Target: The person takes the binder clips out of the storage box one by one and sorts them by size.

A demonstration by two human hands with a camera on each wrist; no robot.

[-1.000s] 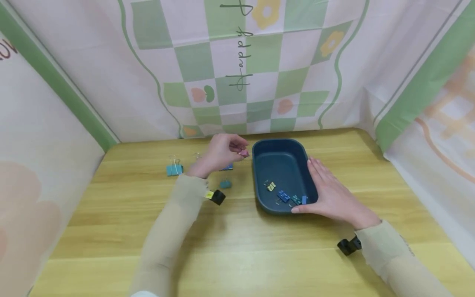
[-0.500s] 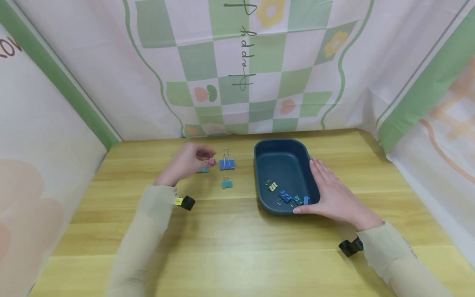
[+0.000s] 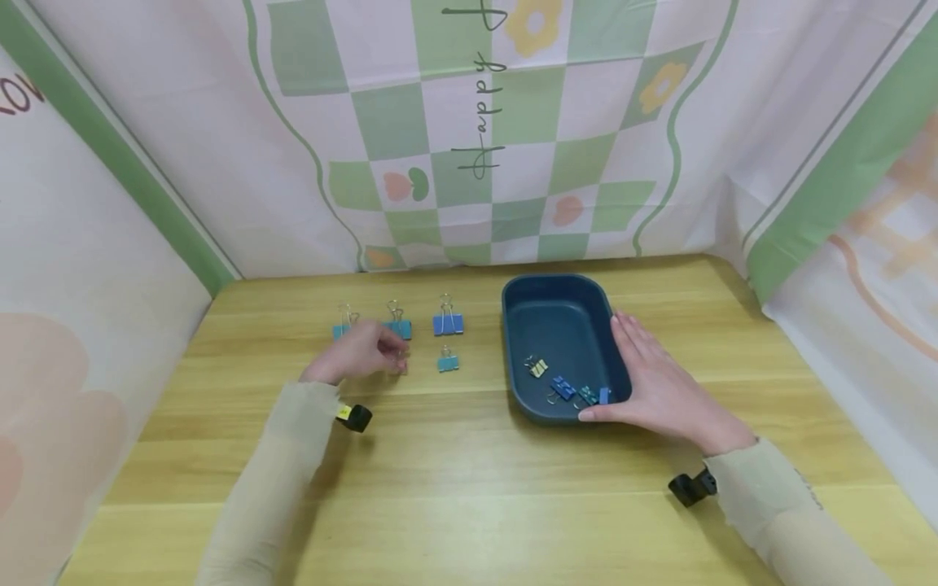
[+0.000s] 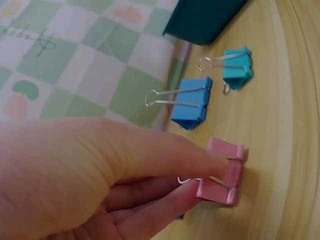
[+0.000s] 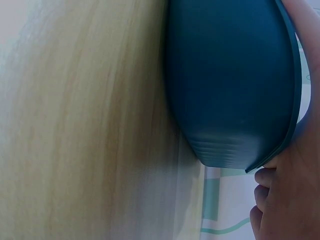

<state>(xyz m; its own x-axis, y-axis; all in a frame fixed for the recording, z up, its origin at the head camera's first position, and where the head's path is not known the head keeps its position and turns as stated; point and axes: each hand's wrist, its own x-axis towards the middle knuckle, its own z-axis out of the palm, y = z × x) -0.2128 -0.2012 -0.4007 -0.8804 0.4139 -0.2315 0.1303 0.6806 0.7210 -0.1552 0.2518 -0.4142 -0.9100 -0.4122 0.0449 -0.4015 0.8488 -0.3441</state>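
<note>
My left hand (image 3: 359,352) pinches a pink binder clip (image 4: 220,175) between thumb and fingers, low over the table in front of the row of larger clips. Its wire handle points back toward my palm. Just behind the hand stand two large teal binder clips (image 3: 399,329), one partly covered by it. To the right are a large blue binder clip (image 3: 448,324) and a smaller teal binder clip (image 3: 448,362). My right hand (image 3: 655,391) holds the near right corner of a dark blue tray (image 3: 504,342), thumb on the near rim, fingers along the right side.
Inside the tray, near its front end, lie a yellow binder clip (image 3: 538,368), a blue binder clip (image 3: 562,387), a dark green binder clip (image 3: 589,395) and another blue piece by the wall. A patterned cloth (image 3: 513,163) hangs behind the wooden table (image 3: 469,488).
From beside the tray, my left hand has moved left, then down toward the table's front, carrying the pink binder clip. The right hand and tray have stayed put.
</note>
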